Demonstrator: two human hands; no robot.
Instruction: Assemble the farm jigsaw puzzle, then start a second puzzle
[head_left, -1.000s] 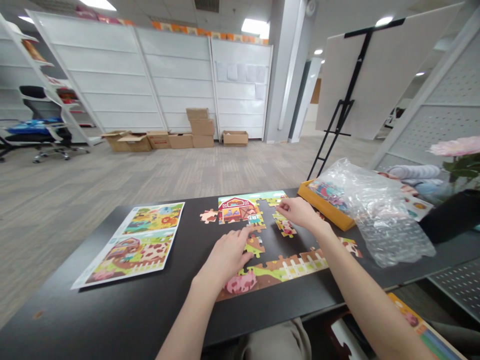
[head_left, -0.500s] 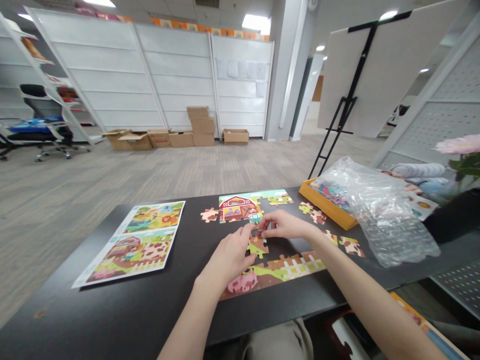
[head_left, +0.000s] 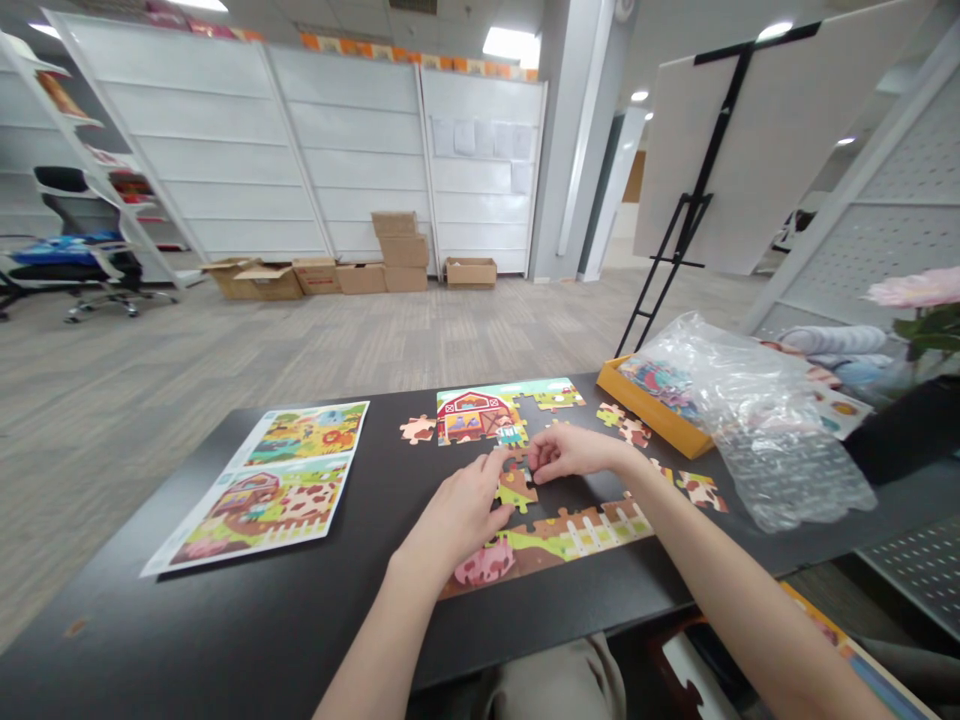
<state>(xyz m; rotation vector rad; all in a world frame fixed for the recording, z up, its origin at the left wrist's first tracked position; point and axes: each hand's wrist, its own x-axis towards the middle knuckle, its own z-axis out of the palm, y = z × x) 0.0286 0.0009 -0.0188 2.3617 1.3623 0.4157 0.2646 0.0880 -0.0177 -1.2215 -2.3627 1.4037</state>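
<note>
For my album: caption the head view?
Left fingers and right fingers at a partly built farm jigsaw, picture sheet nearby.

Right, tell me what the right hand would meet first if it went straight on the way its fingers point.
The right hand would probably meet the brown puzzle pieces between the hands first, then the left hand; it may already touch those pieces.

Nothing legible here, folks: the reddish print on that cardboard box (head_left: 316, 277) is a smudge, the picture sheet's (head_left: 262, 485) tiny marks blur, and the wall papers (head_left: 464, 137) read as pale blanks.
</note>
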